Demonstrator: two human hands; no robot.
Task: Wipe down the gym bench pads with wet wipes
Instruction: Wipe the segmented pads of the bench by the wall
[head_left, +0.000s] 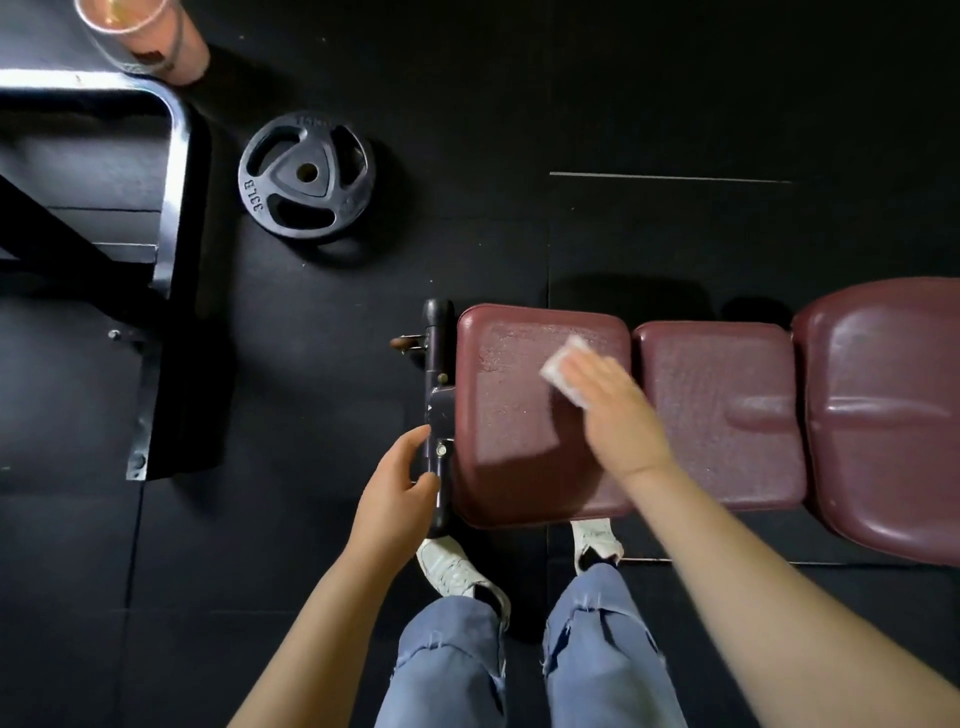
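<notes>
A person stands at the end of a maroon gym bench (519, 467), wiping its end pad (509, 395) with a folded white wipe (563, 370). The right hand (618, 415) lies flat over the wipe near the pad's far right corner, fingers straight and close together, apparently to keep the whole sheet pressed on the vinyl. The left hand (400, 483) curls its fingers and thumb round the black crossbar (436, 415) at the bench's end, most likely to brace the body and steady the frame. The middle pad (717, 410) and the large pad (883, 415) lie to the right, out of the wipe's reach. A weight plate (306, 176) rests on the black floor (675, 104), well apart from the bench.
</notes>
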